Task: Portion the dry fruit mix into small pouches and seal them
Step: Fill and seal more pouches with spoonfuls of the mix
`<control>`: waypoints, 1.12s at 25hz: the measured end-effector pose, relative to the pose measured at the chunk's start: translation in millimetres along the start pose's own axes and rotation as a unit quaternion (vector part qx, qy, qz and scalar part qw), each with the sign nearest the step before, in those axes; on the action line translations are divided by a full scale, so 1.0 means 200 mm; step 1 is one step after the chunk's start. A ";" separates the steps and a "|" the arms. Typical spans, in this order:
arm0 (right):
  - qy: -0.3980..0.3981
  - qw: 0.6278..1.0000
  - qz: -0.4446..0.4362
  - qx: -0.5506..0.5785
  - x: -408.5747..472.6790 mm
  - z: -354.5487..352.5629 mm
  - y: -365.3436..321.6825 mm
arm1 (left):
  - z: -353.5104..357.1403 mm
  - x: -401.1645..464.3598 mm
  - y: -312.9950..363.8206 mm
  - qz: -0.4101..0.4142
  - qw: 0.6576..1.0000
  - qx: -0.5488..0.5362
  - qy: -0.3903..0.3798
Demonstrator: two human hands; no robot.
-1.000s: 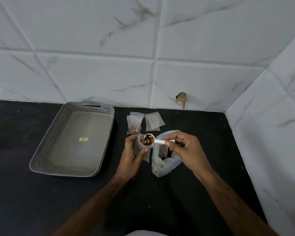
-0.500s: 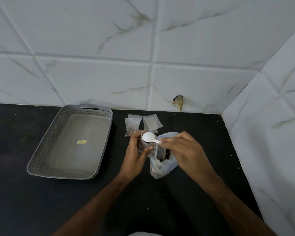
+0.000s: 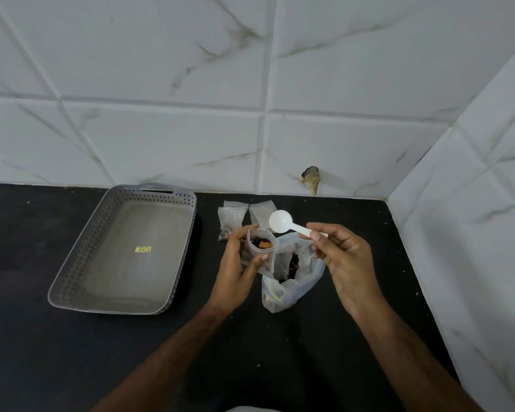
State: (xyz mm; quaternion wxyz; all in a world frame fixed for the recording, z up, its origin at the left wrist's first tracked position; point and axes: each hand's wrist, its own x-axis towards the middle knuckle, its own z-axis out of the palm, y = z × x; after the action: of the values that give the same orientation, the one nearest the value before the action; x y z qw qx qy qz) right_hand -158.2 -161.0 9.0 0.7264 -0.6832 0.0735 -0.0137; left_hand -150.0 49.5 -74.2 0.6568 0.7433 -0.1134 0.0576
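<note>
On the black counter (image 3: pixel 72 352), take the big clear bag (image 3: pixel 292 289) of dry fruit mix as the landmark: it stands open near the middle, with dark pieces visible down inside it.

Just left of the bag, touching its upper edge, the left hand (image 3: pixel 235 272) is curled around a small clear pouch (image 3: pixel 259 251), thumb on the near side and fingers behind, holding its mouth open. Dark pieces and one orange-brown piece of dry fruit mix (image 3: pixel 262 243) lie at the top of the pouch.

Above the bag and to its right, the right hand (image 3: pixel 345 263) pinches the handle of a white plastic spoon (image 3: pixel 283 223) between thumb and fingertips. The bowl of the spoon hangs in the air above the bag's left rim and just behind the pouch's mouth; it looks empty, though its turned angle makes this hard to confirm.

Behind the bag, toward the tiled wall (image 3: pixel 250 84), two more small pouches lie on the counter: a partly filled one (image 3: pixel 231 221) and a flat one (image 3: pixel 260 214) beside it, partly hidden by the spoon.

Well left of the bag sits a grey perforated tray (image 3: pixel 72 272) with a small yellow sticker (image 3: pixel 143 249) on its floor.
</note>
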 end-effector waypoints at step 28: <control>-0.072 0.886 0.088 -0.450 0.06 -0.26 0.53 | 0.02 0.00 0.04 0.004 1.000 0.021 -0.020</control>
State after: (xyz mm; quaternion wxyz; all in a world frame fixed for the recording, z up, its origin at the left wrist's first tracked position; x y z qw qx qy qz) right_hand -162.1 -206.8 -99.7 0.3423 -0.9266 0.0793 0.1338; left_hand -152.6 43.9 -66.4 0.6381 0.7576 -0.1288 0.0477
